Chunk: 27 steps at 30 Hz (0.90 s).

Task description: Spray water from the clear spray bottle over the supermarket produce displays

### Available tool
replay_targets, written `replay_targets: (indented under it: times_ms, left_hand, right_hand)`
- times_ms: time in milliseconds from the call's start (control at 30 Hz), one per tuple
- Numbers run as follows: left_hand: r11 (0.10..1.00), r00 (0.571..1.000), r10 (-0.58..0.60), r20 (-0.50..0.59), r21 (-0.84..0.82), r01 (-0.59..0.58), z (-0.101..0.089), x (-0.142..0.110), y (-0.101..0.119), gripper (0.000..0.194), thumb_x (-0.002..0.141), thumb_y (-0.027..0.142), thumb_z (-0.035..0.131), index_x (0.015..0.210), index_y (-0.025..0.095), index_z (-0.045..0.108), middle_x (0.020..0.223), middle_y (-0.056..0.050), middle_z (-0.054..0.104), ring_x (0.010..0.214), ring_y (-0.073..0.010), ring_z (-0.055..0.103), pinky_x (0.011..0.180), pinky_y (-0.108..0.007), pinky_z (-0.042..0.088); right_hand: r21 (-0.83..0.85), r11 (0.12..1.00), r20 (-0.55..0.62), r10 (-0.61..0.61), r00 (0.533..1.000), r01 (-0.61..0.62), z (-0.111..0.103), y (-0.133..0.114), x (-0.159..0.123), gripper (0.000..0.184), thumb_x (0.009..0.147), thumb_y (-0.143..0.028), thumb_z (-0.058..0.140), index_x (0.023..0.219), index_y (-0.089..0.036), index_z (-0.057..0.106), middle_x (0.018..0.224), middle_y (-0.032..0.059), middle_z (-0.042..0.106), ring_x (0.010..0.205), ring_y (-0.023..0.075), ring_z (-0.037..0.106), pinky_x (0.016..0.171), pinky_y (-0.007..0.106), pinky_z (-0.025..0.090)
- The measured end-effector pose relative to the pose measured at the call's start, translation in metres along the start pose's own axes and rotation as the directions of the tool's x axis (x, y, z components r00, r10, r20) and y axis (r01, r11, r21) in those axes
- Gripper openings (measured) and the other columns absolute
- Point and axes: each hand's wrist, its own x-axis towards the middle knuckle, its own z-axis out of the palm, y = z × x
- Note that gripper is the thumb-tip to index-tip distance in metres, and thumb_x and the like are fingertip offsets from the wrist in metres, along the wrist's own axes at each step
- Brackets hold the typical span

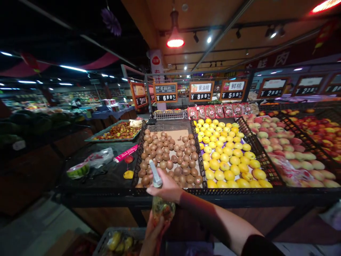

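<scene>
**Market produce, seen from the head-worn camera**

Head view. Item 1: the right hand (165,187), reaching in from the lower right on a bare forearm, fingers closed in a narrow grip around a pale grey handheld object (156,173). The object's kind cannot be made out, and its lower end is hidden in the fist.

Item 2: the left hand (153,237), low in the frame and cut off by the bottom edge, narrowly cupped under a clear plastic bag (163,209). The bag hangs just below the right hand, at the front of the stand; its mixed contents are too blurred to identify.

Item 3: a plastic basket (106,242) below the hands, cut off by the frame, holding yellow fruit (119,242) of uncertain kind.

Item 4: a black display table (98,185) beyond the hands, bearing a crate of kiwifruit (170,156), nearest the right hand, and a crate of yellow nectarines (226,156) just beside it. Further right lie pink-blushed peaches (290,153). Left of the kiwifruit are a crumpled plastic bag (99,158) and a wrapped melon piece (77,170).

Item 5: price signs (201,91) above the crates, partly legible. A distant person (76,104) is small and indistinct.
</scene>
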Motion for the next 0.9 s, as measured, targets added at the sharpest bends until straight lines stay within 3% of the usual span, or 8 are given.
replay_targets:
  times_ms: [133,233,400,500,633,700,800,900]
  left_hand:
    - [0.999,0.999,0.038,-0.021,0.018,-0.037,-0.015,0.025,0.031,0.093,0.060,0.063,0.095,0.137,0.025,0.059,0.127,-0.013,0.078,0.105,-0.0295,0.077,0.084,-0.033,0.058]
    - [0.999,1.000,0.002,0.020,0.032,-0.003,-0.018,0.039,0.051,0.089,0.065,0.064,0.092,0.137,0.025,0.058,0.114,-0.007,0.081,0.088,-0.0220,0.077,0.079,-0.030,0.057]
    - [0.994,0.998,0.011,0.061,0.108,-0.018,-0.006,0.059,0.070,0.094,0.065,0.069,0.090,0.140,0.023,0.057,0.107,-0.006,0.081,0.079,-0.0155,0.073,0.074,-0.025,0.054]
    - [0.983,0.996,0.008,0.094,0.181,-0.025,0.014,0.065,0.073,0.095,0.064,0.074,0.088,0.136,0.020,0.059,0.106,-0.008,0.081,0.077,-0.0156,0.072,0.071,-0.024,0.052]
    - [0.967,0.975,-0.011,0.223,0.251,-0.047,0.048,0.062,0.073,0.097,0.073,0.076,0.081,0.149,0.025,0.051,0.126,-0.011,0.077,0.095,-0.0205,0.074,0.078,-0.027,0.054]
    - [0.952,0.964,-0.028,0.264,0.300,-0.054,0.063,0.061,0.071,0.105,0.070,0.081,0.079,0.154,0.027,0.046,0.130,-0.012,0.075,0.099,-0.0245,0.075,0.076,-0.029,0.055]
    - [0.915,0.939,-0.061,0.339,0.394,-0.082,0.080,0.060,0.065,0.111,0.062,0.089,0.076,0.149,0.025,0.051,0.120,-0.012,0.078,0.093,-0.0276,0.075,0.069,-0.029,0.053]
    - [0.908,0.909,-0.085,0.408,0.407,-0.097,0.090,0.060,0.054,0.103,0.065,0.087,0.076,0.141,0.020,0.057,0.113,-0.013,0.079,0.092,-0.0290,0.074,0.071,-0.031,0.053]
  right_hand:
    - [-0.194,0.980,0.011,-0.048,0.999,0.049,0.023,-0.013,0.049,0.043,0.076,-0.036,0.083,0.112,-0.026,0.062,0.095,-0.0023,0.069,0.087,0.0198,0.066,0.077,0.029,0.048]
    - [-0.270,0.962,-0.022,-0.032,0.999,0.024,0.034,-0.020,0.078,0.037,0.076,-0.031,0.081,0.108,-0.026,0.061,0.094,-0.0021,0.070,0.088,0.0207,0.066,0.075,0.028,0.046]
    - [-0.228,0.973,-0.190,-0.005,0.982,-0.039,0.020,-0.014,0.098,0.030,0.078,-0.027,0.075,0.104,-0.025,0.061,0.091,-0.0031,0.070,0.086,0.0205,0.067,0.077,0.029,0.047]
    - [-0.210,0.974,-0.312,0.017,0.950,-0.086,-0.003,-0.007,0.094,0.027,0.078,-0.029,0.074,0.102,-0.025,0.061,0.091,-0.0031,0.071,0.083,0.0202,0.066,0.077,0.030,0.048]
    - [-0.158,0.984,-0.451,0.003,0.892,-0.083,-0.037,0.001,0.077,0.027,0.078,-0.032,0.071,0.101,-0.026,0.059,0.091,-0.0026,0.072,0.083,0.0200,0.067,0.081,0.033,0.050]
    - [-0.147,0.986,-0.523,-0.013,0.852,-0.075,-0.053,0.005,0.066,0.027,0.077,-0.034,0.070,0.100,-0.026,0.059,0.090,-0.0023,0.072,0.081,0.0200,0.067,0.082,0.034,0.052]
    - [-0.127,0.990,-0.624,-0.028,0.781,-0.066,-0.074,0.009,0.046,0.029,0.076,-0.037,0.068,0.101,-0.025,0.060,0.090,-0.0012,0.073,0.080,0.0201,0.069,0.083,0.036,0.054]
    - [-0.120,0.991,-0.691,-0.039,0.722,-0.061,-0.091,0.014,0.024,0.033,0.076,-0.042,0.069,0.102,-0.024,0.062,0.094,0.0013,0.074,0.084,0.0212,0.070,0.088,0.038,0.056]
